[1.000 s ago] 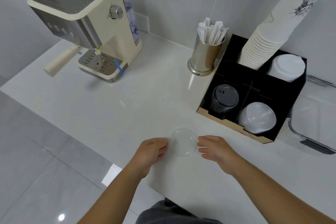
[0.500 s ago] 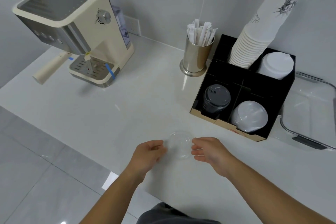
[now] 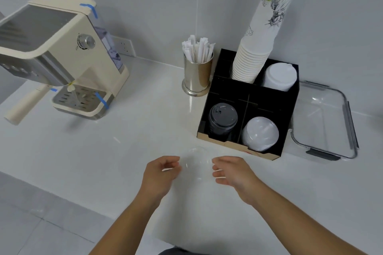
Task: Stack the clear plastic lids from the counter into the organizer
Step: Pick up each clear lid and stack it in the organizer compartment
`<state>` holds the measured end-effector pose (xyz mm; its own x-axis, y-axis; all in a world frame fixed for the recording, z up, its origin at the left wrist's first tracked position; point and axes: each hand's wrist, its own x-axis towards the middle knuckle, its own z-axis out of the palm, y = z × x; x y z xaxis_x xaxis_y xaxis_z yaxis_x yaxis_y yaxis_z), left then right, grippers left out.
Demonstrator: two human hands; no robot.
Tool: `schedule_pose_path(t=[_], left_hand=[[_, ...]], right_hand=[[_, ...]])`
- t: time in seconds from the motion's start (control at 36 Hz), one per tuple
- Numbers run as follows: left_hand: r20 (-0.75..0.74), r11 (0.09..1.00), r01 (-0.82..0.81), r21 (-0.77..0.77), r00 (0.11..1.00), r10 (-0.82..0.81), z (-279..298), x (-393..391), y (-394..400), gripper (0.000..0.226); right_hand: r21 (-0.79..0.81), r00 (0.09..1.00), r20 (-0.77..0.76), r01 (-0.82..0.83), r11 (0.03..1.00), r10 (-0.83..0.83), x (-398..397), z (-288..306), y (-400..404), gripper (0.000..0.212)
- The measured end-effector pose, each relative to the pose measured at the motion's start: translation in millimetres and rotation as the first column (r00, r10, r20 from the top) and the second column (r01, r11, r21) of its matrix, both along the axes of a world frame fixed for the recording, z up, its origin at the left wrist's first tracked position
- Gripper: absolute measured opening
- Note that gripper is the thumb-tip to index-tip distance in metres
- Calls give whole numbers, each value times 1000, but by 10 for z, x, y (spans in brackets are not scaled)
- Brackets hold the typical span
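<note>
A clear plastic dome lid [image 3: 196,163] sits between my two hands near the front of the white counter [image 3: 124,147]. My left hand [image 3: 160,174] pinches its left rim and my right hand [image 3: 232,172] touches its right rim with curled fingers. Whether the lid rests on the counter or is lifted I cannot tell. The black organizer [image 3: 290,114] stands just behind to the right. Its front right compartment holds a stack of clear lids [image 3: 260,133].
The organizer also holds black lids [image 3: 222,118], white lids [image 3: 278,76] and a tall stack of paper cups [image 3: 259,41]. A metal cup of wrapped sticks [image 3: 198,68] stands beside it. A clear glass container [image 3: 323,122] lies on the right. An espresso machine [image 3: 62,56] fills the back left.
Both hands stay on the clear lid and have closed in slightly on its rim. The camera view has shifted, so the counter objects appear lower and further right.
</note>
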<state>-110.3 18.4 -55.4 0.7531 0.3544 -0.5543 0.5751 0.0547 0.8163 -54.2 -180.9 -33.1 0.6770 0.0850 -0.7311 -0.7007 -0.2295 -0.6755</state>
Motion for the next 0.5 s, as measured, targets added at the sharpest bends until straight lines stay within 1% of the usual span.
schedule_pose_path(t=[0.14, 0.19, 0.31, 0.5], left_hand=[[40, 999, 33, 40, 999, -35, 138, 133, -130, 15], [57, 997, 53, 50, 997, -56, 186, 189, -188, 15], [77, 994, 95, 56, 992, -100, 260, 309, -330, 15], [88, 982, 182, 54, 979, -186, 370, 523, -707, 12]], right_hand=[[-51, 984, 171, 55, 997, -46, 0, 87, -62, 16], [-65, 974, 217, 74, 995, -58, 11, 135, -106, 15], [-85, 963, 252, 119, 989, -94, 48, 187, -252, 11], [-132, 931, 323, 222, 966, -169, 139, 225, -574, 9]])
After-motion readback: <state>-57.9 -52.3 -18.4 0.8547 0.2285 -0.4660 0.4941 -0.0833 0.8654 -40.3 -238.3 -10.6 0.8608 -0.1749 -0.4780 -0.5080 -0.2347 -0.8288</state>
